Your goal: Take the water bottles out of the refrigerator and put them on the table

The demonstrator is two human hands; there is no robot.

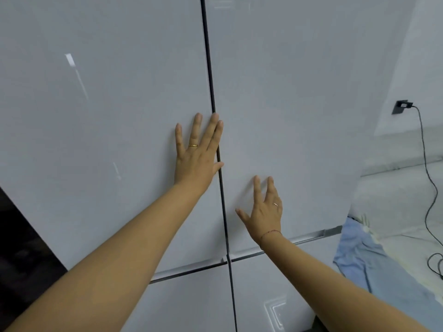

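A white glossy refrigerator fills the view, with both upper doors closed and a dark seam (211, 75) between them. My left hand (197, 152) lies flat on the left door (96, 116), fingers spread, its index finger and thumb at the seam. My right hand (263, 212) rests with spread fingers on the right door (299, 104), lower than the left hand. Neither hand holds anything. No water bottles and no table are in view.
Two lower doors (191, 303) sit below a horizontal gap. A blue cloth (359, 255) lies on the floor at the right. A black cable (429, 178) runs from a wall socket (402, 106) down to the floor. A dark area shows at the lower left.
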